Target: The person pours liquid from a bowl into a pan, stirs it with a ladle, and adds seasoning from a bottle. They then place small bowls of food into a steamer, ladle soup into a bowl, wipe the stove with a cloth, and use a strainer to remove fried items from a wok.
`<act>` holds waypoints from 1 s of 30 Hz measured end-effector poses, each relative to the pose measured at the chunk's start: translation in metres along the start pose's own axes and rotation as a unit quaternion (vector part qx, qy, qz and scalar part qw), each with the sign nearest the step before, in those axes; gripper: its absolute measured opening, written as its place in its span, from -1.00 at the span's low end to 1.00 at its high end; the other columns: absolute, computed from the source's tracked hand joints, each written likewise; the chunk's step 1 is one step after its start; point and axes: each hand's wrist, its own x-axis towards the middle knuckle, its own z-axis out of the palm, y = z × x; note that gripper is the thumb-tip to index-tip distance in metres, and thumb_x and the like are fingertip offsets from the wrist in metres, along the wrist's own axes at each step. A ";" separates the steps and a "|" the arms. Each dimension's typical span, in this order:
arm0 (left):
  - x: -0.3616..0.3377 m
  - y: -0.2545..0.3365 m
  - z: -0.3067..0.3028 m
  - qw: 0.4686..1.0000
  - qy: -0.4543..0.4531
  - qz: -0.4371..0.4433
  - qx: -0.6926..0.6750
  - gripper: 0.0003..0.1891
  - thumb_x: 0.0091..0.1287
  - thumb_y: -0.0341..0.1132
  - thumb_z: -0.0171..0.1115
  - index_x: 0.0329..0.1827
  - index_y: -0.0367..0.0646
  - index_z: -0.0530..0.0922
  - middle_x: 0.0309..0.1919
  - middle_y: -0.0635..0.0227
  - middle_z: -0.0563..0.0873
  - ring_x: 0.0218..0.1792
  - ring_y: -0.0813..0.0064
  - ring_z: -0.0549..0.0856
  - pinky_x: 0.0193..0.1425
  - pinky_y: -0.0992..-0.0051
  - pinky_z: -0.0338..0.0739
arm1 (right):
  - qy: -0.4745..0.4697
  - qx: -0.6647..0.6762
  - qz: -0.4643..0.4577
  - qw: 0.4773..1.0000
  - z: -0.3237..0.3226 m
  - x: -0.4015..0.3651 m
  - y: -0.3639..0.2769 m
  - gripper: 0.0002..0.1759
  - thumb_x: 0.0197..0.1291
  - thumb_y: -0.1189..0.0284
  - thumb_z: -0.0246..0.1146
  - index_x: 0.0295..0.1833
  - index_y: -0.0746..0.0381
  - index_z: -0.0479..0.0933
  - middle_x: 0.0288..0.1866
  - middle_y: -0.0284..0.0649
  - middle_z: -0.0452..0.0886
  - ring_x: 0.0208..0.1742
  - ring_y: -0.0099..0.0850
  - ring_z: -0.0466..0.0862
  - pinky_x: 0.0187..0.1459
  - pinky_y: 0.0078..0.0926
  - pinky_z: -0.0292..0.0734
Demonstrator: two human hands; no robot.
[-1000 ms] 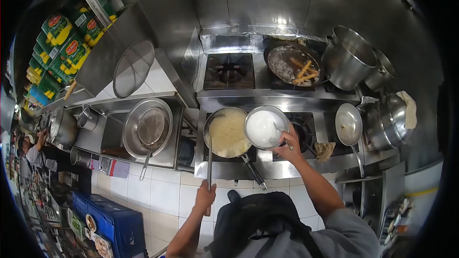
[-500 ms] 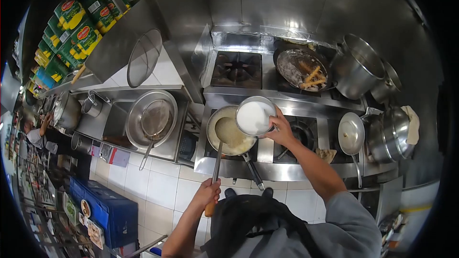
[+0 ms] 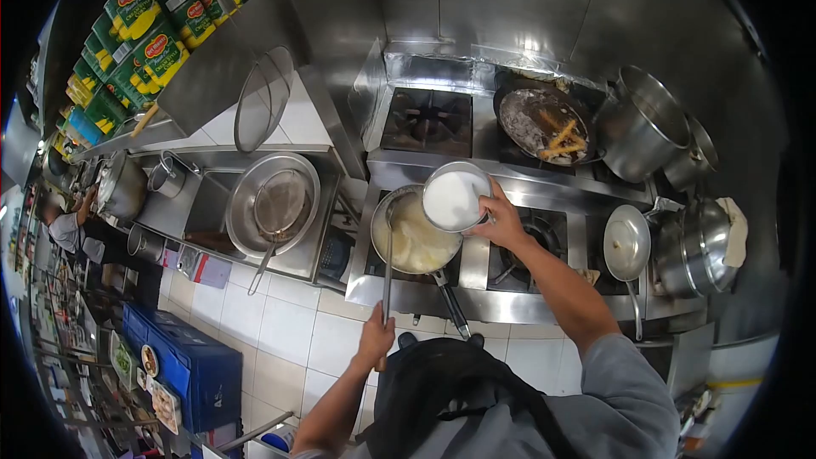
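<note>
My left hand (image 3: 375,336) is closed around the handle of a long metal ladle (image 3: 388,276), whose wooden end shows below my fist. The ladle's head sits edge-on at the left inside of a saucepan (image 3: 379,248) on the front burner. Pale, creamy yellowish food (image 3: 416,246) fills the saucepan, and its black handle (image 3: 452,304) points toward me. In my right hand (image 3: 501,219) is the rim of a round metal bowl (image 3: 486,178) with smooth white contents (image 3: 453,198). That bowl hangs over the saucepan's upper right edge and looks nearly level.
Behind the front burners, a dark pan (image 3: 540,123) holds fried pieces, beside a tall pot (image 3: 646,123). A lidded-looking small pan (image 3: 626,242) lies at right. To the left, a strainer (image 3: 282,202) rests in a large basin (image 3: 241,225). Another person (image 3: 70,229) stands far left.
My left hand has turned the ladle from showing its rounded head to edge-on, and shifted the head to the saucepan's left side. My right hand still holds the bowl over the saucepan.
</note>
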 end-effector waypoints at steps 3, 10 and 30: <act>-0.007 0.031 -0.002 0.926 -0.162 -0.187 -0.285 -0.59 0.49 -0.27 0.13 0.32 -0.24 0.39 -0.35 0.17 0.67 -0.55 0.34 0.65 -0.47 0.34 0.58 | -0.008 -0.022 0.027 0.999 -0.004 0.002 -0.011 -0.47 -0.41 0.44 0.69 -0.40 0.21 0.44 0.62 0.06 0.15 0.55 0.04 0.33 0.41 -0.28 0.36; -0.004 0.064 -0.042 0.739 -0.223 -0.266 -0.577 -0.78 0.52 -0.31 0.09 0.14 -0.14 0.43 -0.50 0.46 0.44 -0.66 0.65 0.39 -0.63 0.57 0.34 | -0.014 -0.029 0.003 0.999 -0.003 0.007 -0.009 -0.50 -0.40 0.39 0.69 -0.31 0.19 0.57 0.62 0.06 0.16 0.54 0.00 0.34 0.41 -0.25 0.37; 0.006 0.023 0.001 0.952 -0.101 -0.146 -0.248 -0.45 0.46 -0.34 0.13 0.49 -0.24 0.28 -0.56 0.40 0.52 -0.70 0.61 0.48 -0.72 0.48 0.40 | 0.020 -0.039 -0.041 0.998 -0.004 0.003 -0.016 -0.42 -0.41 0.34 0.71 -0.43 0.21 0.38 0.63 0.11 0.13 0.48 0.09 0.41 0.35 -0.20 0.48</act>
